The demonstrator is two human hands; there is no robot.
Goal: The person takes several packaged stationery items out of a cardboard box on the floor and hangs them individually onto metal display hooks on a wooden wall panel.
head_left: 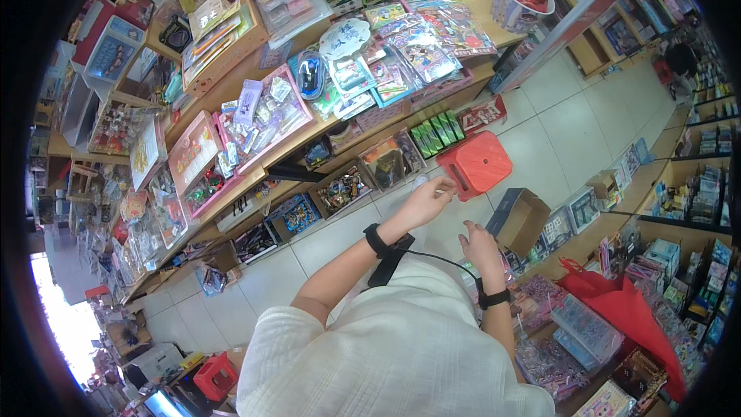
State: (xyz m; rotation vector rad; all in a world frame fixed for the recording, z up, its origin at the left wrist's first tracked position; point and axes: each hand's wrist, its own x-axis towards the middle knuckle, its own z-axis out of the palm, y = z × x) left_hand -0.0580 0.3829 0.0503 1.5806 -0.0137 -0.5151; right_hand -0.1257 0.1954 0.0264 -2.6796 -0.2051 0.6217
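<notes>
2 hands are up over the pale tiled floor (pixel 563 135): the left hand (pixel 426 199) has its fingers pinched together on 1 small clear packet (pixel 421 181), held just at 9 o'clock of the 1 red plastic stool (pixel 476 164), while the right hand (pixel 480 245) hangs empty with fingers loosely apart, near the 1 open cardboard box (pixel 523 218) at its 2 o'clock. Each wrist carries 1 black band, 2 in all, joined by 1 thin black cable (pixel 436 256). Room is tight, with the wooden display counter (pixel 255 174) edging the aisle from 9 to 12 o'clock and 1 red bag (pixel 617 301) on the crowded shelf at 4 o'clock, leaving open tiles only toward 1 o'clock.
</notes>
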